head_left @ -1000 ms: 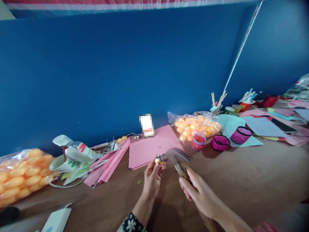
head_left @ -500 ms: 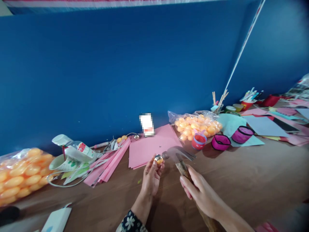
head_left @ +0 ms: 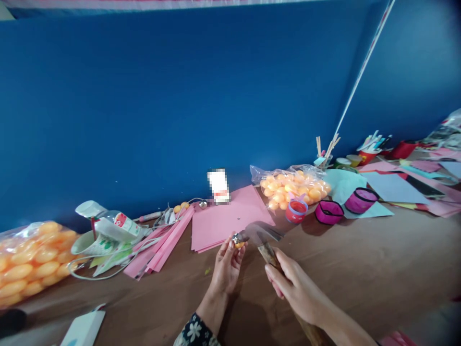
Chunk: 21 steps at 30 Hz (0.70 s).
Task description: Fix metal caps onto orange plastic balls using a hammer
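Between its fingertips, my left hand (head_left: 226,262) pinches a small round thing, shiny silver on top and orange below; the small orange-and-silver ball (head_left: 237,240) is partly covered by the fingers. My right hand (head_left: 293,281) is wrapped round the wooden handle of a claw hammer (head_left: 266,250), whose handle runs back under the wrist. The hammer's metal head, a little blurred, points left and reaches the right side of the ball; whether it touches cannot be made out. Just beyond the hands lie pink paper sheets (head_left: 219,223) on the brown table (head_left: 360,269).
Clear bags of orange balls stand at left (head_left: 30,259) and behind the hammer (head_left: 288,187). A red cup (head_left: 297,211) and two magenta fabric rings (head_left: 329,212) sit at right. A bottle (head_left: 122,223), pink strips (head_left: 165,245) and a cable lie left. A blue wall (head_left: 180,105) rises behind.
My right hand has brought the hammer slightly left, its head now against or right beside the ball. My left hand keeps its pinch, and the ball looks slightly turned.
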Tool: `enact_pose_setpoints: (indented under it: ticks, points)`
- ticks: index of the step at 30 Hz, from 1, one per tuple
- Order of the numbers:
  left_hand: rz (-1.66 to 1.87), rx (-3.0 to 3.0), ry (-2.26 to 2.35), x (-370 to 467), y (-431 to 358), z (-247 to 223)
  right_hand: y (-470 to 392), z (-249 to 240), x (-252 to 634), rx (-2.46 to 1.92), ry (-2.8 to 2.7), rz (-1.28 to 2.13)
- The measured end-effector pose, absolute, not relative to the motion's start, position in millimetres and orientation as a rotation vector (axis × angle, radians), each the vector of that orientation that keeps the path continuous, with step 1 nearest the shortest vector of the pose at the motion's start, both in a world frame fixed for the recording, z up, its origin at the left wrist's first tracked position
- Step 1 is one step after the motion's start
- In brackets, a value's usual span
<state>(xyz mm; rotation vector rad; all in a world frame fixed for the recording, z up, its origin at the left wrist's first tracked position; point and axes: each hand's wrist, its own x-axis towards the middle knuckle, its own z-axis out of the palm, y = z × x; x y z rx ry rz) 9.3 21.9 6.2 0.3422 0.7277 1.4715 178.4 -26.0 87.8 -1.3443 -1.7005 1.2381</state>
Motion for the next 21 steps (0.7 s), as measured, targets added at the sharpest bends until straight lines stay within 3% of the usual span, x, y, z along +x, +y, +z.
enact_pose_setpoints:
  ticks: [21]
  points:
    - [1.43, 0.336, 0.597, 4.0, 24.2, -0.7, -25.3, 94.3, 187.1, -1.345, -1.7, 1.207]
